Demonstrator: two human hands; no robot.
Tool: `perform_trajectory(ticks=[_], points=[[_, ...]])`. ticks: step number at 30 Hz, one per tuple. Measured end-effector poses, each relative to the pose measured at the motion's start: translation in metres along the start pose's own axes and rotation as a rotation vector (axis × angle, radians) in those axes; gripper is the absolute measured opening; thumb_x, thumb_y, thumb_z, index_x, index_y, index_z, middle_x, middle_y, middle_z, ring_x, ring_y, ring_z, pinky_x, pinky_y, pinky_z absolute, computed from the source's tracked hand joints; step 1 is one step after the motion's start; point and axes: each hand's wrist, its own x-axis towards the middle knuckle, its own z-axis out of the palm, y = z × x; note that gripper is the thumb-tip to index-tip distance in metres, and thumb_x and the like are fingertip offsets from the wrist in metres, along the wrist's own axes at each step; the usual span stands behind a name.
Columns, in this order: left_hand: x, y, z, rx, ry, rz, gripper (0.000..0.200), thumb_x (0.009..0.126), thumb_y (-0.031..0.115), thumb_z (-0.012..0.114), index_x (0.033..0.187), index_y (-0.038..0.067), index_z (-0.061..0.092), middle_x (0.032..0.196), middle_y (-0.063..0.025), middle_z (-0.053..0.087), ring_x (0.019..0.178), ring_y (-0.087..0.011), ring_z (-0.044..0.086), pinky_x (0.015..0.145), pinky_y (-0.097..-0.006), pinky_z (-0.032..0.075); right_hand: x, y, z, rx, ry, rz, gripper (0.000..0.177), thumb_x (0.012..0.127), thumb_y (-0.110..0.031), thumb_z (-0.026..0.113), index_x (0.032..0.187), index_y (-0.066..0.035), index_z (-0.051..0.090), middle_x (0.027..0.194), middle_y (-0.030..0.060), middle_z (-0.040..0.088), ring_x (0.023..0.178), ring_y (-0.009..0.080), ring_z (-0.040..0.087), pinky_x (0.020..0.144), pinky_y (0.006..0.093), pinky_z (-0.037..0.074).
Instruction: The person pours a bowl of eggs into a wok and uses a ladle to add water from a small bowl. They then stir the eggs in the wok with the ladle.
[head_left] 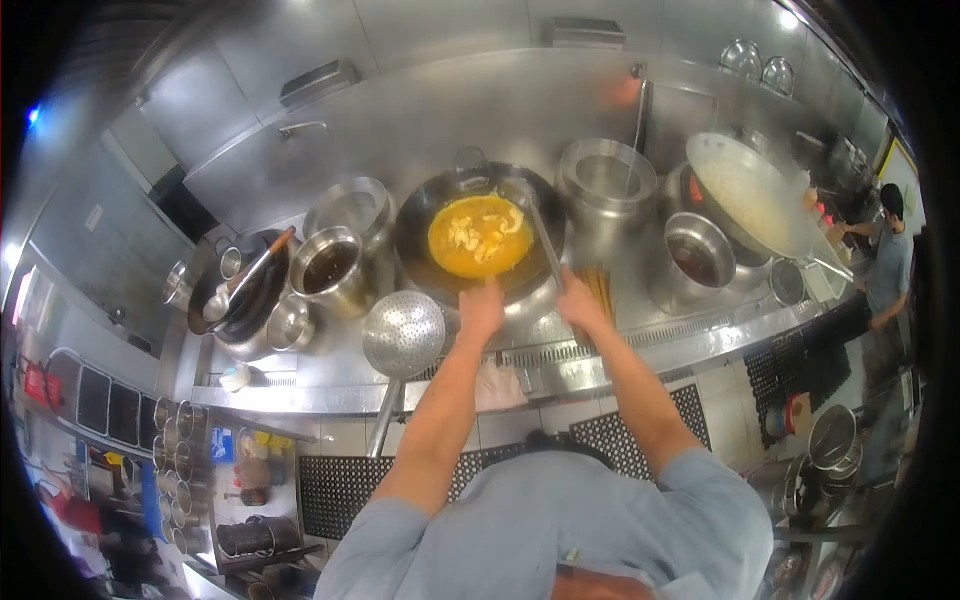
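A dark wok sits on the burner in front of me, with yellow-orange sauce and pale, curled pieces of food in it. My left hand is closed at the wok's near rim; its fingertips are partly hidden. In my right hand is the long metal handle of a ladle, gripped near its end. The ladle's head reaches the wok's far right side and is hard to make out. A large perforated strainer lies left of my left forearm.
Metal pots of dark liquid flank the wok. Further left, another wok holds a wooden-handled ladle. A tilted pale wok stands right. A cloth hangs at the counter edge. A co-worker stands far right.
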Motion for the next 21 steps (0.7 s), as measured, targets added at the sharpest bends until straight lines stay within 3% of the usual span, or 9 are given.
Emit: perform_trajectory(ticks=[1,2,6,9,14,15,18,21], points=[[0.001,0.003,-0.001,0.003,-0.021,-0.026,0.018,0.087,0.021,0.055,0.1,0.008,0.052,0.085,-0.0131,0.065,0.087,-0.0308,0.061,0.078,-0.0447,0.037,-0.006,-0.012,-0.008,0.111,-0.03,0.106,0.058,0.081,-0.009,0.05,0.137,-0.004,0.037,0.091,0.0273,0.064,0.072,0.0324,0.066,0.065,0.0409,0.053],[0.011,0.007,-0.006,0.007,-0.027,-0.042,0.019,0.088,0.022,0.056,0.101,0.008,0.052,0.085,-0.0124,0.066,0.087,-0.0302,0.061,0.078,-0.0442,0.037,0.013,0.006,0.008,0.194,0.029,0.047,0.051,0.081,-0.007,0.05,0.131,-0.002,0.042,0.077,0.0211,0.062,0.055,0.0271,0.061,0.052,0.0379,0.051],[0.012,0.011,-0.008,-0.008,-0.04,-0.02,0.022,0.088,0.022,0.056,0.103,0.007,0.05,0.085,-0.0138,0.066,0.087,-0.0311,0.061,0.079,-0.0443,0.038,0.016,-0.009,0.024,0.482,-0.153,0.078,0.048,0.079,-0.005,0.054,0.127,-0.004,0.048,0.066,0.0087,0.055,0.046,0.0168,0.051,0.042,0.0328,0.044],[0.009,0.01,-0.01,-0.045,-0.032,-0.042,0.019,0.087,0.02,0.052,0.098,0.004,0.053,0.088,-0.0193,0.065,0.091,-0.035,0.06,0.082,-0.046,0.037,0.032,-0.014,0.027,0.451,-0.086,0.057,0.048,0.078,-0.006,0.056,0.125,-0.003,0.05,0.067,0.0086,0.056,0.046,0.0162,0.051,0.043,0.0317,0.043],[0.004,0.011,-0.015,-0.099,0.039,0.005,0.028,0.086,0.02,0.057,0.107,0.003,0.049,0.094,-0.0207,0.063,0.095,-0.0371,0.058,0.088,-0.0467,0.037,0.066,-0.034,0.027,0.383,-0.002,-0.002,0.045,0.077,-0.005,0.056,0.122,-0.001,0.053,0.068,0.009,0.058,0.048,0.0158,0.052,0.044,0.0307,0.042],[0.0,0.011,-0.017,-0.109,0.041,0.009,0.031,0.087,0.02,0.058,0.11,0.002,0.048,0.096,-0.0207,0.063,0.097,-0.0375,0.057,0.09,-0.0469,0.037,0.078,-0.029,0.028,0.44,-0.105,0.026,0.046,0.077,-0.004,0.055,0.123,-0.002,0.053,0.068,0.0095,0.058,0.047,0.0163,0.052,0.044,0.0308,0.042],[-0.017,0.014,-0.025,-0.181,0.352,0.215,0.037,0.086,0.018,0.058,0.116,0.0,0.046,0.11,-0.0245,0.057,0.107,-0.0399,0.052,0.098,-0.0484,0.033,0.103,-0.018,0.024,0.531,-0.333,0.102,0.045,0.08,-0.001,0.05,0.125,-0.003,0.051,0.067,0.0113,0.058,0.047,0.0173,0.052,0.043,0.0307,0.042],[-0.053,0.037,-0.049,-0.148,0.351,0.199,0.042,0.085,0.018,0.058,0.12,0.0,0.045,0.12,-0.0256,0.051,0.115,-0.0405,0.047,0.101,-0.0469,0.033,0.071,-0.038,0.033,0.222,-0.088,-0.068,0.046,0.08,-0.004,0.051,0.125,-0.004,0.052,0.066,0.0109,0.057,0.048,0.0164,0.052,0.044,0.0309,0.042]])
